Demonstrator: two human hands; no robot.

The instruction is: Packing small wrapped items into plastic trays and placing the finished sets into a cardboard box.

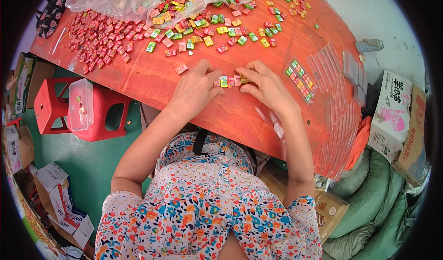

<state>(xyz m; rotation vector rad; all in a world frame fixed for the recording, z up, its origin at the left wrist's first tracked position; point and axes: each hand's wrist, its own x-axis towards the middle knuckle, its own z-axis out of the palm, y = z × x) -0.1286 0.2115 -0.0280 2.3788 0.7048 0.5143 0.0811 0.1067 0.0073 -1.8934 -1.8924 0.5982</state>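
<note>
A short row of small coloured boxes [230,81], green, red, pink and yellow, stands side by side on the red table. My left hand [196,87] pinches its left end between thumb and fingers. At the right end, my right hand [265,84] closes thumb and fingertips round a yellowish box. The fingers partly hide both end boxes. One loose pink box [181,69] lies just beyond my left hand. To the right of my right hand is a clear tray [291,72] filled with rows of similar boxes.
Red boxes [99,38] and mixed-colour boxes [207,41] are heaped at the back, partly under a clear plastic bag [115,1]. Clear plastic trays [339,126] line the table's right side. Red stools [104,117], one holding a clear container [80,105], stand at left; cartons [392,114] stand at right.
</note>
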